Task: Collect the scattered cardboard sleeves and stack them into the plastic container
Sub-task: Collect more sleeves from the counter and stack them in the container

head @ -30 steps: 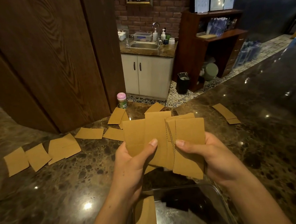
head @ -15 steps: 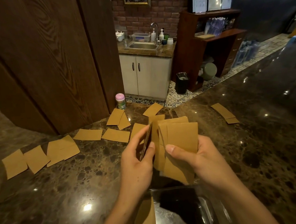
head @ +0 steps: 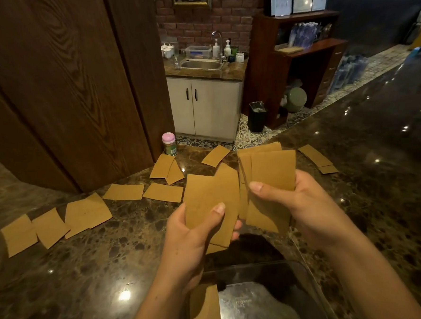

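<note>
Above the clear plastic container (head: 308, 276) at the counter's near edge I hold flat brown cardboard sleeves in both hands. My left hand (head: 189, 237) grips a small bunch of sleeves (head: 206, 196), thumb across the front. My right hand (head: 303, 203) grips a thicker fanned stack of sleeves (head: 271, 170) just to the right, and the two bunches nearly touch. Inside the container's left end stands a sleeve (head: 206, 307). More loose sleeves (head: 84, 214) lie scattered on the dark marble counter (head: 88, 277) to the left and behind, and two sleeves (head: 315, 156) lie at the right.
A small jar with a pink lid (head: 169, 144) stands at the counter's far edge by a wooden panel (head: 65, 94). Beyond the counter are a white sink cabinet (head: 206, 107), a black bin (head: 257, 117) and a wooden shelf unit (head: 296, 55).
The left hand turned its bunch from edge-on back to flat and shifted it left and down. The right hand raised its stack and moved it right, so the two bunches came apart.
</note>
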Available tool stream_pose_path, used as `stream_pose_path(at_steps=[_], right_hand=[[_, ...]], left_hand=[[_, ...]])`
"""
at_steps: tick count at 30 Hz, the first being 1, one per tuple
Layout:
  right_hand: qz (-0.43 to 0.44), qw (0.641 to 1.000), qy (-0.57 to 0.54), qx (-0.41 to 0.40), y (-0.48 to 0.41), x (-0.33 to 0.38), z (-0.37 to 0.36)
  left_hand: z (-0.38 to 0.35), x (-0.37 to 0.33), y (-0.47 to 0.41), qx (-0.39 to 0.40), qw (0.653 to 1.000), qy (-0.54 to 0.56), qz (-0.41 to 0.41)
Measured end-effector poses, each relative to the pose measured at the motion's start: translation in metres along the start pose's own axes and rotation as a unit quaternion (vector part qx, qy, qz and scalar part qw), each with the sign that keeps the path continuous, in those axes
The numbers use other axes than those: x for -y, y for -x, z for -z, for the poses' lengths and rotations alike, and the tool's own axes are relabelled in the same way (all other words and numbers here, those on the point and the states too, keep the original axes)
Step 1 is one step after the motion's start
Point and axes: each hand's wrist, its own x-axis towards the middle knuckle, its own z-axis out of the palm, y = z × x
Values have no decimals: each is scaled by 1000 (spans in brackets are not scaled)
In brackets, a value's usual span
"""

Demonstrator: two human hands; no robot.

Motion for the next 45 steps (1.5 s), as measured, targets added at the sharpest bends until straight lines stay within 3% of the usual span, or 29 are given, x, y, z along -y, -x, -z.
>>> stream_pose_path(at_steps=[3, 9, 16, 23, 27, 29, 32, 45], right_hand=[[-8, 1000, 13, 6, -3, 5, 4], [12, 997, -50, -55, 2, -14, -2], [-44, 992, 97, 72, 11, -18, 0], [-33, 987, 113, 108, 3, -13, 3], [-22, 999, 28, 21, -1, -21, 1], [-19, 999, -42, -26, 0, -19, -2], [-17, 994, -107, -27, 3, -21, -6], [-29, 991, -131, -23, 1, -33, -12]], left_hand=[[4, 0, -2, 19, 1000, 7, 11], [6, -2, -4, -38, 992, 117, 3], [11, -6, -10, -93, 992, 67, -59], [12, -9, -6, -25, 997, -63, -37], [2, -15, -2, -7, 995, 102, 18], [1, -17, -1, 1, 992, 127, 18], [1, -18, -1, -3, 996, 89, -3], [11, -6, -3, 48, 997, -47, -22]])
